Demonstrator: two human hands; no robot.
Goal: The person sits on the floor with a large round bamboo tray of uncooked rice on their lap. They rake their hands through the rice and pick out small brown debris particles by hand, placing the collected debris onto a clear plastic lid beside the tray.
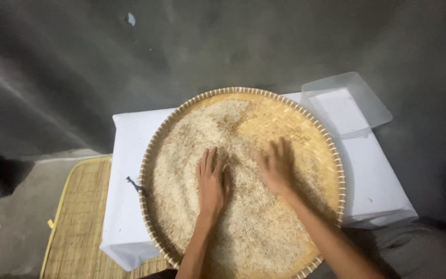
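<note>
Two bare hands press into a bed of pale rice grain [243, 227] spread across a wide round woven bamboo tray [305, 129]. The left hand [211, 182] lies flat, palm down, fingers straight and close together, gripping nothing. The right hand [276, 166], blurred, rests on the grain beside it with fingers slightly spread, also holding nothing. The grain covers most of the tray, leaving a bare patch of weave at the far right. The tray sits on a low counter [125, 206] draped in white cloth. A clear plastic container [344, 103] stands at the counter's far right corner, just beside the tray's rim. A woven straw mat [76, 217] lies on the floor to the left.
</note>
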